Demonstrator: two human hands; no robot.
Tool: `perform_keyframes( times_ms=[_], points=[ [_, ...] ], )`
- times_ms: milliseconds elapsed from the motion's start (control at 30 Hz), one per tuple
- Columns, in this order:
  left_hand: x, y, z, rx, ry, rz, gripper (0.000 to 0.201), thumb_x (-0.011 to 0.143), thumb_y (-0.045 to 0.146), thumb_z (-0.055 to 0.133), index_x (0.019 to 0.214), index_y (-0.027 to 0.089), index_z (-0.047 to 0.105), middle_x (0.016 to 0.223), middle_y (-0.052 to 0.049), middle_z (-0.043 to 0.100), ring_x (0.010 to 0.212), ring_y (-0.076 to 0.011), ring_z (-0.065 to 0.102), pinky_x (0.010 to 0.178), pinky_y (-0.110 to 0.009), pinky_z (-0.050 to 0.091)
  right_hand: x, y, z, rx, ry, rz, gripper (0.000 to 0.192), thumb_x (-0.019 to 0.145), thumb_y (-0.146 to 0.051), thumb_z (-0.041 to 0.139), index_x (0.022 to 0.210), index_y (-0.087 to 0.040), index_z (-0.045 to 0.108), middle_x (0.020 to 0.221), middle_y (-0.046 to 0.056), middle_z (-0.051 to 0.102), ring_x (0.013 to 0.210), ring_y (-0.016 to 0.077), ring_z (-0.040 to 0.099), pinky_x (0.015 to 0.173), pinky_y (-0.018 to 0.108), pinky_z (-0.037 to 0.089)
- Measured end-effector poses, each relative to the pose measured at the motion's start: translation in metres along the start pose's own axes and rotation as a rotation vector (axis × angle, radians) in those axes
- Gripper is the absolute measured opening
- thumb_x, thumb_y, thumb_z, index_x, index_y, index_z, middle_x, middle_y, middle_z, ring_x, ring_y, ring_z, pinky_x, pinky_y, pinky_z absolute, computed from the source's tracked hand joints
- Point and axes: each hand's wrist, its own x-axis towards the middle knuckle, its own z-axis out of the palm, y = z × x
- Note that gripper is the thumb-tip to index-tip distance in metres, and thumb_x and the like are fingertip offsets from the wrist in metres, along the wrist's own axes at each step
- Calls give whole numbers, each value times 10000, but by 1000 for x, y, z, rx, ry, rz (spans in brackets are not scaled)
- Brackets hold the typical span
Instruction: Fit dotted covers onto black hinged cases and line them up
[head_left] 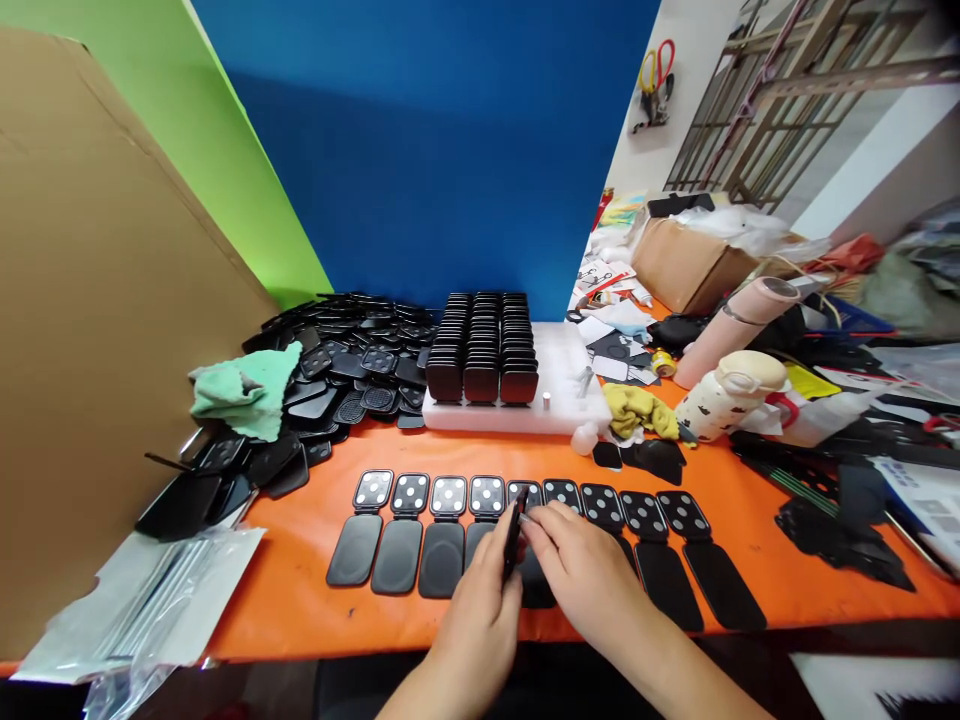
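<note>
My left hand (480, 590) grips a thin black hinged plate (514, 535), tilted up on its edge above the row. My right hand (585, 560) has its fingers closed at the upper part of the same plate; the fingertips are partly hidden. Below, on the orange tabletop, lies a row of black hinged plates, each a square with silver dots joined to a longer panel. One unfolded plate (356, 550) lies at the row's left end, another (724, 585) at its right end. My hands cover parts of the middle ones.
Behind the row, a white foam block (570, 365) carries black plates standing in three columns. A heap of black parts (367, 360) and a green cloth (251, 390) are at left. Yellow cloth (641, 410), a white bottle (731, 395) and a pink tumbler (735, 330) stand right.
</note>
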Motion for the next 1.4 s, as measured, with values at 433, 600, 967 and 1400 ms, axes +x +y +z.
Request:
perform_keyframes(
  times_ms=[433,600,967,1400],
  points=[
    [-12,-13,9,123,-143,-18,829,669,-82,328,1435,195,172,1459,-67,303,1356,-213,211,1115,-425,194,-8,3,-5,151,-119,-26,294,898,-392,425,705,-208,550,720,-13,602,667,137,554,594,231,341],
    [-12,-14,12,82,-60,-16,857,651,-77,352,1436,216,169,1474,-48,276,1348,-222,233,1115,-413,198,-15,-3,5,82,-68,-20,298,936,-323,360,738,-210,551,745,-11,580,671,131,553,584,228,337],
    [-16,-15,11,97,-130,-19,710,771,21,400,1428,211,209,1476,-70,272,1345,-232,242,1113,-430,200,-21,-4,9,181,-81,27,269,855,-327,485,629,-192,540,684,-21,565,633,121,529,577,231,344],
    [-36,-8,-7,374,-242,13,912,599,-50,400,1427,277,199,1370,-69,454,1221,-250,456,1008,-399,379,-28,0,-2,315,-133,48,332,931,-340,324,745,-200,562,799,28,587,737,163,532,672,277,380]
  ],
)
